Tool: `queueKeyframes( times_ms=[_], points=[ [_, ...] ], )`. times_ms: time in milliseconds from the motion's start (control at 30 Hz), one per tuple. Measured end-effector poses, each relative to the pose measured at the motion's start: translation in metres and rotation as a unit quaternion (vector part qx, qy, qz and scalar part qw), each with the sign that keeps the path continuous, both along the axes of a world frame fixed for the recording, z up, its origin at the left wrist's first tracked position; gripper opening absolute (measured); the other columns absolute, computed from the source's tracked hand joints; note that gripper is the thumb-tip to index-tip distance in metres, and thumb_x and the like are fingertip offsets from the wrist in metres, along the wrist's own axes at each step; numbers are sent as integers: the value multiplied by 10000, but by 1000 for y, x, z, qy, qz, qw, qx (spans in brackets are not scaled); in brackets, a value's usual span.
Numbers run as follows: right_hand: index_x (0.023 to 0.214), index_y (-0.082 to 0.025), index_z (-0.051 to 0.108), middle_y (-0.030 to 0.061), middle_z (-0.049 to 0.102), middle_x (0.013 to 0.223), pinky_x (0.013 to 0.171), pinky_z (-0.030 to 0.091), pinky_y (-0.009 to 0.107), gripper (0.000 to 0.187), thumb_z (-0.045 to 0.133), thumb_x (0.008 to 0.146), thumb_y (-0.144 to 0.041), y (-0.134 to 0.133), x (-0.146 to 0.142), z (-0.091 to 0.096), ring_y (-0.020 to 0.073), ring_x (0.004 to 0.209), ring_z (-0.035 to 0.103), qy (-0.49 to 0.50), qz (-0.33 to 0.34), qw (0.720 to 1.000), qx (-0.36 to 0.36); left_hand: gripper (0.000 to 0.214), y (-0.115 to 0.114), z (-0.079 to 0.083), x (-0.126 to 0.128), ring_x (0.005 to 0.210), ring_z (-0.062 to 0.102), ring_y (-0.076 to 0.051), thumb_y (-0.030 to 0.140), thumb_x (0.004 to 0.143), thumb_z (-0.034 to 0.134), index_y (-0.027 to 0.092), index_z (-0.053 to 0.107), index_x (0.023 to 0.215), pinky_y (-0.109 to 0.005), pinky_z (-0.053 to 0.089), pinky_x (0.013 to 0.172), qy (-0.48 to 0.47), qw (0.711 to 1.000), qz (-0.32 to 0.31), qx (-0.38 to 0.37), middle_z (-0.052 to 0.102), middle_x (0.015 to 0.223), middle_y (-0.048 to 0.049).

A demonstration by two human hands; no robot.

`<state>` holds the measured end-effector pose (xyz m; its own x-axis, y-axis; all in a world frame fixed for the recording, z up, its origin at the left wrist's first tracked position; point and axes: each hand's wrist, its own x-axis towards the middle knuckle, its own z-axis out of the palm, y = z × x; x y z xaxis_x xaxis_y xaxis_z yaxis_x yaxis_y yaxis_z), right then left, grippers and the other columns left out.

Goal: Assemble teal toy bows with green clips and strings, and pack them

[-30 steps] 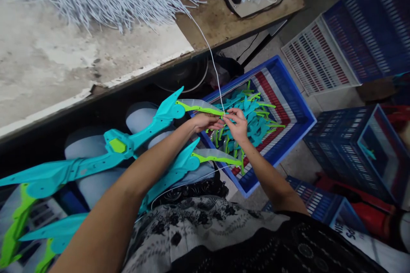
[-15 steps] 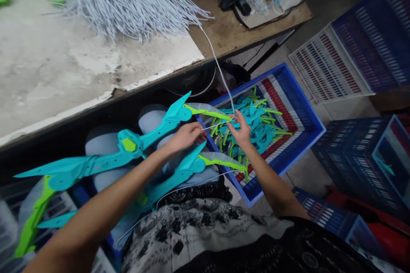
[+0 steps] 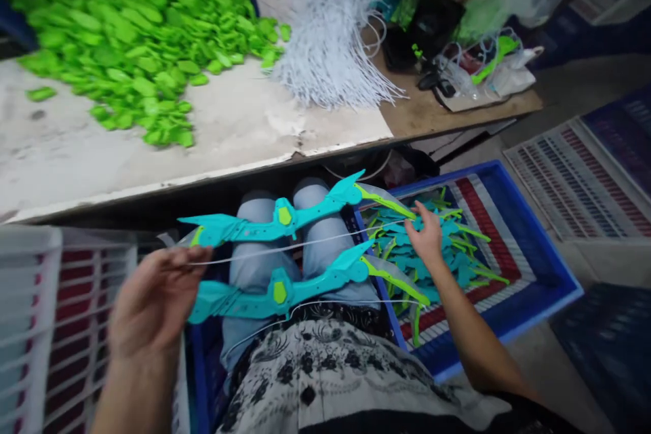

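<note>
A turquoise and lime toy bow (image 3: 318,213) lies across my lap, and a second toy bow (image 3: 305,289) rests nearer my body. My left hand (image 3: 157,291) is closed around a white string (image 3: 300,243) by the far bow's left end, partly hiding that end. From there the string runs taut to the bow's right tip, where my right hand (image 3: 427,234) grips the tip with thumb and fingers. The nearer bow has a string too, hanging slack over its middle.
A blue crate (image 3: 539,298) on the right holds several toy bows. On the worktable (image 3: 234,108) lie a heap of green plastic pieces (image 3: 147,47) and a bundle of white strings (image 3: 336,41). A white crate (image 3: 51,325) stands at my left.
My left hand has travelled from near the far bow's right tip to its left end, drawing the string along the bow. My right hand stays at the right tip. The view has shifted left.
</note>
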<state>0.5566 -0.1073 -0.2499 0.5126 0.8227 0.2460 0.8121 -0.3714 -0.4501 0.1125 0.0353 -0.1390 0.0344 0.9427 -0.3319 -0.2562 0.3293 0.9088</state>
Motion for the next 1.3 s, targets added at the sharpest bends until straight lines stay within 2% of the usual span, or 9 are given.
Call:
queueKeyframes(
  times_ms=[100,233,333,467,633,767,900,1133,1300],
  points=[
    [1138,-156,598,133,645,1048,907,431,460,337,525,844,-305,45,-30,26,268,1013,554,-67,71,994,54,286,-17,-7,28,714,680,-173,282,553,835,234,693,797,-320,574,779,-33,995,63,-63,702,669,10],
    [1087,-192,615,99,636,1053,926,406,411,248,480,887,-250,121,-134,52,233,1032,523,-21,345,937,56,308,-33,-10,48,730,693,-175,267,578,832,183,674,829,-300,542,780,-89,988,48,-118,711,673,-31],
    [1149,-176,586,130,578,1163,920,386,421,295,479,890,-268,157,-226,50,262,1086,472,-42,524,850,-24,267,-43,-6,53,695,687,-178,270,597,823,154,632,743,-294,537,736,-117,983,5,-140,703,664,-45],
    [1298,-176,469,196,498,1236,824,408,431,392,374,919,-197,172,-297,29,277,1024,483,-112,544,821,-133,256,-49,-3,53,596,628,-131,292,679,766,177,585,820,-305,530,704,-175,974,-20,-144,641,605,10],
    [1379,-197,413,199,516,1246,861,433,420,477,410,902,-167,191,-288,35,271,1033,531,-81,542,814,-192,214,-48,-3,40,459,467,-58,321,738,712,172,571,800,-242,492,608,-164,982,16,-92,520,534,58],
    [1363,-202,460,97,628,1178,882,466,335,549,568,825,-214,221,-250,48,230,1010,600,113,604,746,-255,220,-38,0,13,500,520,-84,344,729,708,170,579,772,-234,486,575,-61,991,119,-22,530,541,45],
    [1307,-211,533,40,630,1232,908,473,322,548,628,775,-300,234,-226,39,232,1047,622,257,595,700,-300,202,-14,1,-17,439,474,-64,316,711,710,161,596,775,-245,514,566,40,968,240,59,561,549,47],
    [1274,-188,568,51,597,1273,935,457,345,533,632,766,-337,232,-223,31,255,1090,602,282,590,691,-307,175,38,1,-42,413,475,-64,301,728,675,134,627,753,-195,447,448,152,969,173,94,593,543,16],
    [1275,-169,566,52,640,1204,821,494,299,531,617,777,-344,231,-223,36,221,979,630,283,580,693,-319,150,49,4,-45,408,497,-72,281,743,645,132,630,754,-173,370,394,204,962,155,90,596,530,7]
  ],
)
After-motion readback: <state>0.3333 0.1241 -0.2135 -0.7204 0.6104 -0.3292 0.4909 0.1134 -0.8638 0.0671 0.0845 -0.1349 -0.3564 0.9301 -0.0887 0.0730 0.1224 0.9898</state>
